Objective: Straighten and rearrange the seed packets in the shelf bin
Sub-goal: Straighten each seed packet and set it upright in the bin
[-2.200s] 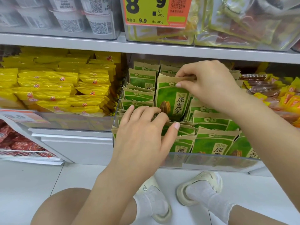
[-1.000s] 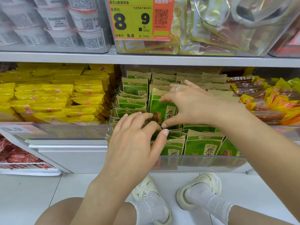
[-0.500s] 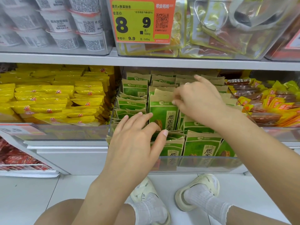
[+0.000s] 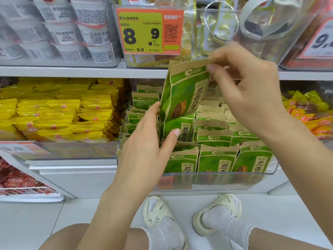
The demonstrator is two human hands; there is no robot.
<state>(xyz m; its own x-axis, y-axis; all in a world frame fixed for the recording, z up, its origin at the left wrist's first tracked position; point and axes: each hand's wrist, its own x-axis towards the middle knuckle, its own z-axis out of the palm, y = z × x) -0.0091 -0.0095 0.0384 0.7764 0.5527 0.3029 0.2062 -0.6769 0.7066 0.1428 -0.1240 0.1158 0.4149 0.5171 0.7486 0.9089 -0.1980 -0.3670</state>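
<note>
One green seed packet (image 4: 183, 91) is now out of the clear shelf bin (image 4: 216, 179) and held above the rows; half a second ago it still stood among them. The right hand (image 4: 252, 91) pinches its top edge in a narrow grip, while the left hand (image 4: 149, 147), fingers straight, touches its lower left corner. A gap is probably free for resetting it. Yellow packs (image 4: 59, 112) fill the left bin.
</note>
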